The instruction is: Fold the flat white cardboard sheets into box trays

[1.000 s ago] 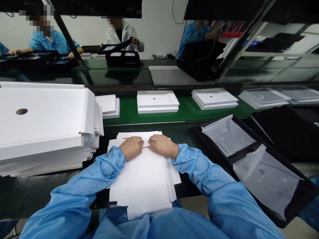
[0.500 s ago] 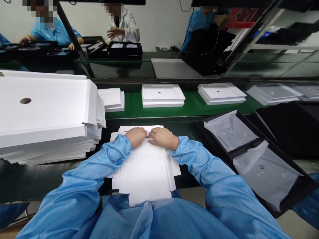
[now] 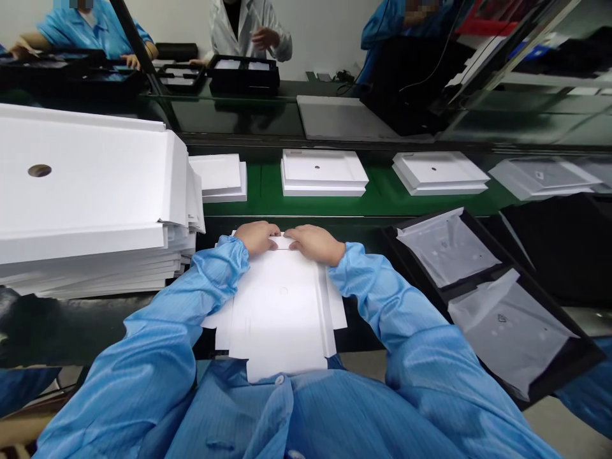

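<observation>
A flat white cardboard box blank (image 3: 282, 312) with a small centre hole lies on the dark bench in front of me. My left hand (image 3: 257, 237) and my right hand (image 3: 313, 243) sit side by side on its far edge, fingers curled down and pressing the far flap (image 3: 283, 243). Both wrists are in blue sleeves. The fingertips are tucked over the flap's fold, so only a small strip of the flap shows between the hands.
A tall stack of white box blanks (image 3: 90, 204) stands at my left. Folded white boxes (image 3: 324, 172) ride the green conveyor (image 3: 382, 204) beyond. Black trays with plastic bags (image 3: 482, 287) lie at right. Other people in blue and white coats work across the line.
Both hands have slid forward to the far edge of the blank, and the far flap that lay flat beyond them is now mostly folded under the fingers.
</observation>
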Demonstrator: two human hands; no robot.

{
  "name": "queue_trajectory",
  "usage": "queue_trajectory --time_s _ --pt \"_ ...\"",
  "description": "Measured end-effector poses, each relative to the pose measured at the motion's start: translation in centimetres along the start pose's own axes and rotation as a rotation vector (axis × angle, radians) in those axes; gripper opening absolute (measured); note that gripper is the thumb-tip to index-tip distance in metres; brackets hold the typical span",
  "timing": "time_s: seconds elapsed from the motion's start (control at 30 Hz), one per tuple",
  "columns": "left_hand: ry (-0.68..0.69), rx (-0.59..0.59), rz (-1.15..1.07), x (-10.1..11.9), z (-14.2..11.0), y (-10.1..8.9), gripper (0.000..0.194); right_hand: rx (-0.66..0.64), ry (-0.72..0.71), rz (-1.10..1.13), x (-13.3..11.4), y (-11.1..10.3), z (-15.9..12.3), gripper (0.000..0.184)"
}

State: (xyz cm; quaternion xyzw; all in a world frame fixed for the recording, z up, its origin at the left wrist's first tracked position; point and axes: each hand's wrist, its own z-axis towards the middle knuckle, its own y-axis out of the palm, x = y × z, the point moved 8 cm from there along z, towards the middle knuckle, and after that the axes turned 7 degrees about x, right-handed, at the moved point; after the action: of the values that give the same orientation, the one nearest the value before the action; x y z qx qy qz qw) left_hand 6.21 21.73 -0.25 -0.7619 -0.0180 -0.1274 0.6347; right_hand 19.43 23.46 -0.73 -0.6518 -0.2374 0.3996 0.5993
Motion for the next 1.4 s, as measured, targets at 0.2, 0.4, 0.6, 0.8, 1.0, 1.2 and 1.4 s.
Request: queue_trajectory --time_s 0.2,0.4,0.6,0.8,1.0,1.2,1.4 --pt "0.223 0.137 0.135 1.2 -1.9 1.1 0.041 0.078 -0.052 -0.146 -0.7 1.0 -1.5 0.047" --pt "0.189 0.246 0.117 1.6 -2.7 0.7 0.034 0.027 -0.041 -0.197 -1.6 0.4 -1.3 0.042" --pt "0.158 0.23 0.041 2.2 -3.5 -0.2 0.034 0.005 0.006 -0.208 -2.0 -0.6 -2.0 0.043" --pt "0.187 0.263 0.052 2.0 -3.9 -0.5 0.034 0.027 -0.002 -0.239 -1.6 -1.0 -2.9 0.045" --pt "0.123 0.357 -0.03 0.1 -5.6 -0.8 0.039 0.039 0.018 -0.298 -0.3 -1.3 -4.4 0.043" --pt "-0.22 0.295 -0.42 -2.7 -11.0 0.3 0.087 0.061 0.085 -0.363 1.7 -2.6 -7.1 0.042" --pt "-0.233 0.075 -0.775 -1.3 -13.3 1.1 0.068 0.131 0.276 -0.318 2.9 -5.2 -10.9 0.04"
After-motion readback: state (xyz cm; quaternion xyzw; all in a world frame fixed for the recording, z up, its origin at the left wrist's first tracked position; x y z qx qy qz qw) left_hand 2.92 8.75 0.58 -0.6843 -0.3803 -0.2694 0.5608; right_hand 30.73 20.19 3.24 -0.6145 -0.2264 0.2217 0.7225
